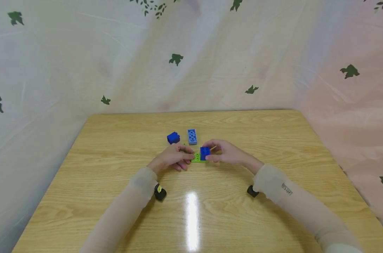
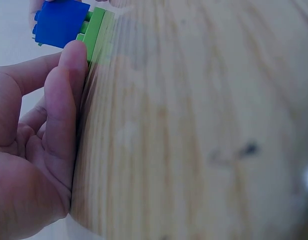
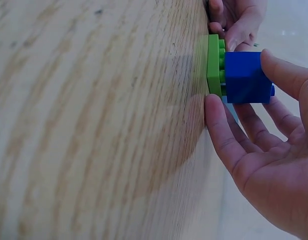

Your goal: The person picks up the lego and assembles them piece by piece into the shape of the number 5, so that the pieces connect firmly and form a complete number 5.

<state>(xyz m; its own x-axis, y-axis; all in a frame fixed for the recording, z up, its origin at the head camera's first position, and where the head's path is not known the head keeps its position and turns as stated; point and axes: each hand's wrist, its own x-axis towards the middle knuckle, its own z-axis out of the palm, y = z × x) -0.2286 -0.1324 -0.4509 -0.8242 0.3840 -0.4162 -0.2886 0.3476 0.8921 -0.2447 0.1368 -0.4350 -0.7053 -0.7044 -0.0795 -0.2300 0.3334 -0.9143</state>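
Observation:
A dark blue toy building brick (image 1: 205, 153) stands on the right end of a light green building plate (image 1: 196, 157). My right hand (image 1: 226, 151) grips this brick between thumb and fingers. In the right wrist view, green studs show between the brick (image 3: 247, 77) and the plate (image 3: 213, 65), and one fingertip touches the plate's end. At the left end of the plate, my left hand (image 1: 175, 157) holds it with thumb and fingertips. The left wrist view shows those fingers beside the green edge (image 2: 96, 32), partly hiding it.
Behind the hands lie another dark blue brick (image 1: 173, 137) and a lighter blue brick (image 1: 192, 136) with its hollow underside up. A bit of green shows just behind the left hand. The wooden table (image 1: 229, 218) meets a leaf-patterned cloth (image 1: 210, 80) at the back.

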